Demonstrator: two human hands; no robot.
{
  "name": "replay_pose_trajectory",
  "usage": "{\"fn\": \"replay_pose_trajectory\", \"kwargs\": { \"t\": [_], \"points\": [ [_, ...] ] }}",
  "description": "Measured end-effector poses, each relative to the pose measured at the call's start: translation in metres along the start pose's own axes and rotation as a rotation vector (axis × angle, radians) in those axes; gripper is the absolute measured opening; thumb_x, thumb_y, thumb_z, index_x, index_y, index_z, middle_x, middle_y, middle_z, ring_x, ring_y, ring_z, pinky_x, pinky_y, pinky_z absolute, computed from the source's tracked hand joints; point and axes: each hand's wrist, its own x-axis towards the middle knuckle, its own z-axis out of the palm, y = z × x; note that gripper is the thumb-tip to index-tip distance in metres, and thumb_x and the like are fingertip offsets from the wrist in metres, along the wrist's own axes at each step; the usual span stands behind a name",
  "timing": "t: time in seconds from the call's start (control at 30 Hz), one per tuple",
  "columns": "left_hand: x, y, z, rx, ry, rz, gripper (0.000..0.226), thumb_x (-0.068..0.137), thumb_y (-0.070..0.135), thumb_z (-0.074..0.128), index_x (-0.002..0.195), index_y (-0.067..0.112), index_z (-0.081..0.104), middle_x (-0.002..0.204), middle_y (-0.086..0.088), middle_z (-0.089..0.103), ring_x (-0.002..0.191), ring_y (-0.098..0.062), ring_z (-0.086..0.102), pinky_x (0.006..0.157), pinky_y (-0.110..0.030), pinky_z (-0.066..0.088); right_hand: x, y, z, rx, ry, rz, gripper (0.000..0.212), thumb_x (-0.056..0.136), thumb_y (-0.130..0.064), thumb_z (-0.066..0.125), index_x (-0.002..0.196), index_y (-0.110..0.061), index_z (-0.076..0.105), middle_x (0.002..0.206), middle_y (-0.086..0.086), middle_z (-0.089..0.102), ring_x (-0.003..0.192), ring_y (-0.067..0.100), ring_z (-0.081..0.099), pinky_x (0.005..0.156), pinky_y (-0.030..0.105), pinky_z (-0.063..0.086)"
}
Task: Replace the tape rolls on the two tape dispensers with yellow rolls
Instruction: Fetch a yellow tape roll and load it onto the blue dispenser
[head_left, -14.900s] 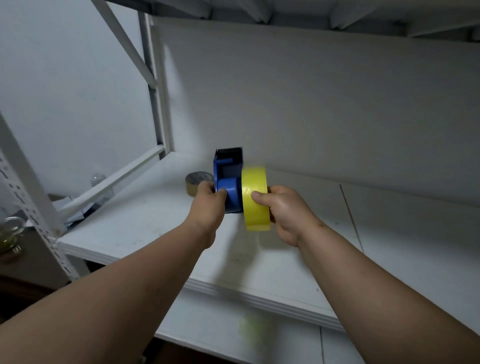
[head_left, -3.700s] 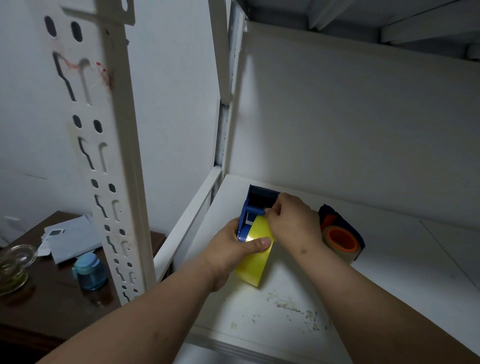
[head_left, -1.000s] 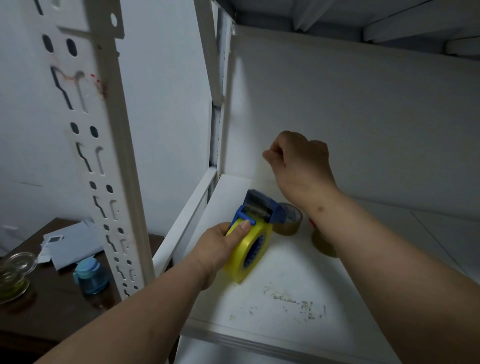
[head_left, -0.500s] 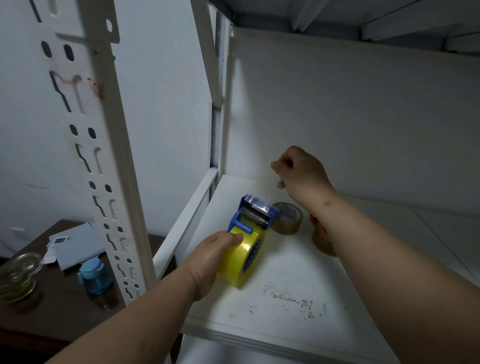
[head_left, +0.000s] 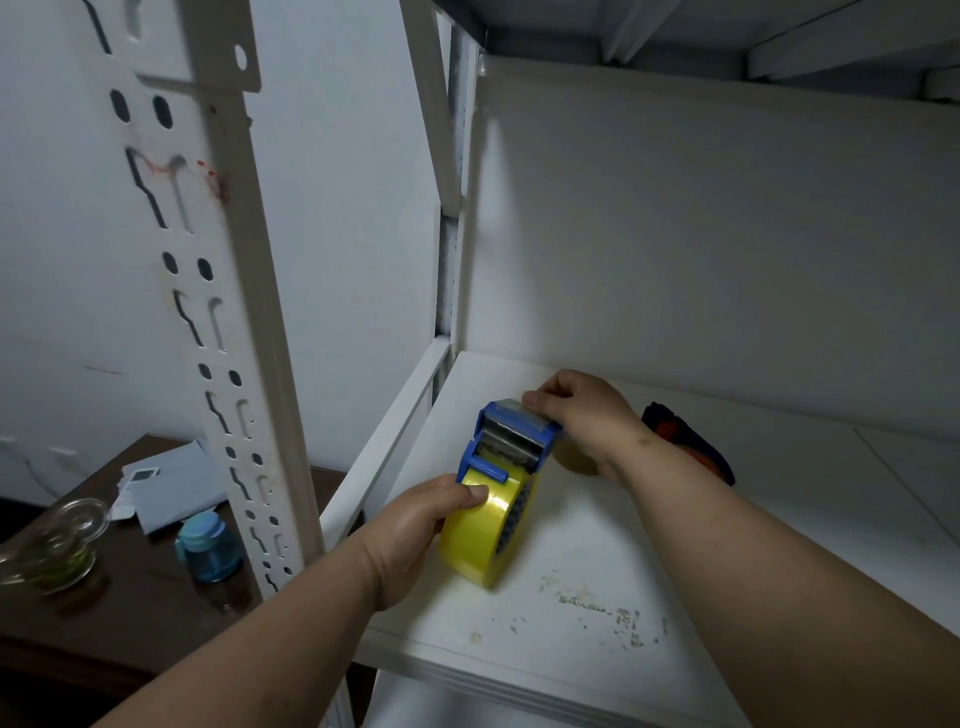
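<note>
— Gripping what, left hand (head_left: 415, 525)?
— Curled round yellow roll (head_left: 483, 535), thumb on top; roll seated in blue dispenser (head_left: 511, 441), resting on white shelf (head_left: 597, 571).
— Right hand (head_left: 582, 410)?
— Pinched dispenser's far top edge, at tape end.
— Second dispenser (head_left: 691, 441)?
— Lay behind right wrist, right of blue dispenser, orange core showing. Brownish roll (head_left: 576, 460) partly hidden between.

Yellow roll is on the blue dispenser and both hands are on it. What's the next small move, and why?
Probably let go and reach for the second blue dispenser with the orange core. The yellow tape roll already sits in the blue plastic dispenser, gripped by the left hand, while the right hand pinches at its cutter end. The other dispenser shows no yellow.
</note>
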Motion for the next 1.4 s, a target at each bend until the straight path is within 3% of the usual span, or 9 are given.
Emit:
{"fn": "replay_pose_trajectory", "kwargs": {
  "t": [0.13,0.33,0.43,0.57,0.7,0.83,0.93,1.07,1.4],
  "points": [
    [-0.002,0.000,-0.006,0.007,-0.034,-0.002,0.045,0.072,0.034,0.069,0.114,0.020,0.073,0.121,-0.012,0.072,0.122,-0.038,0.057,0.108,-0.048,0.040,0.000,0.000,0.006,0.024,-0.059,0.072,0.015,0.086,-0.037,0.063,0.084,-0.022,0.062,0.089,0.000,0.066,0.081,0.016,0.058,0.075,0.032,0.045],
    [-0.010,-0.002,-0.005,0.013,-0.051,0.001,0.035,0.074,0.035,0.070,0.106,0.027,0.077,0.116,-0.005,0.075,0.117,-0.028,0.062,0.114,-0.048,0.035,-0.014,0.014,0.020,0.093,-0.179,0.251,0.032,0.090,-0.042,0.056,0.100,-0.013,0.065,0.108,0.005,0.067,0.096,0.015,0.058,0.064,0.024,0.037],
    [-0.012,-0.003,-0.006,0.023,-0.047,0.002,0.033,0.073,0.036,0.070,0.104,0.028,0.078,0.114,-0.003,0.076,0.117,-0.027,0.061,0.117,-0.050,0.030,-0.016,0.008,0.015,0.050,-0.184,0.228,0.030,0.092,-0.042,0.055,0.092,-0.013,0.063,0.106,0.008,0.066,0.086,0.012,0.057,0.062,0.024,0.037],
    [-0.013,-0.004,-0.006,0.029,-0.051,0.014,0.033,0.073,0.038,0.070,0.104,0.032,0.078,0.114,0.000,0.076,0.119,-0.025,0.060,0.118,-0.050,0.028,-0.020,0.007,0.015,0.075,-0.127,0.218,0.032,0.088,-0.042,0.060,0.095,-0.011,0.063,0.099,0.012,0.068,0.085,0.020,0.058,0.066,0.028,0.039],
    [-0.016,-0.006,-0.007,0.048,-0.052,0.011,0.033,0.072,0.041,0.071,0.104,0.034,0.077,0.112,0.004,0.076,0.120,-0.023,0.059,0.119,-0.052,0.025,-0.023,0.008,0.017,0.195,-0.057,0.217,0.009,0.089,-0.024,0.060,0.088,-0.015,0.059,0.087,0.006,0.063,0.075,0.018,0.055,0.062,0.028,0.038],
    [-0.019,-0.009,-0.010,0.053,-0.073,0.022,0.038,0.070,0.043,0.073,0.107,0.033,0.076,0.113,0.006,0.076,0.120,-0.021,0.058,0.120,-0.051,0.023,-0.033,0.000,0.013,0.253,0.155,0.020,0.012,0.090,-0.025,0.059,0.086,-0.019,0.068,0.092,-0.003,0.069,0.077,0.009,0.057,0.062,0.024,0.042],
    [-0.022,-0.010,-0.011,0.056,-0.078,0.026,0.039,0.071,0.042,0.073,0.108,0.032,0.076,0.115,0.005,0.075,0.119,-0.020,0.058,0.119,-0.049,0.024,-0.051,-0.008,0.014,0.229,-0.069,-0.091,0.029,0.094,-0.043,0.049,0.093,-0.028,0.074,0.093,-0.024,0.071,0.087,-0.008,0.062,0.072,0.014,0.041],
    [-0.027,-0.012,-0.013,0.042,-0.085,0.021,0.040,0.073,0.042,0.072,0.111,0.031,0.075,0.117,0.005,0.074,0.119,-0.017,0.059,0.116,-0.042,0.028,-0.065,-0.002,0.016,0.108,-0.282,-0.150,0.058,0.088,-0.064,0.027,0.116,-0.033,0.067,0.120,-0.021,0.063,0.109,-0.016,0.050,0.083,0.006,0.030],
    [-0.033,-0.005,-0.005,0.074,-0.061,0.020,0.039,0.074,0.043,0.070,0.110,0.032,0.075,0.115,0.007,0.075,0.117,-0.011,0.060,0.107,-0.034,0.031,-0.056,-0.001,0.006,-0.060,-0.393,-0.025,0.083,0.074,-0.081,0.012,0.130,-0.037,0.056,0.141,-0.013,0.050,0.128,0.006,0.039,0.103,0.026,0.018]
  ]
}}
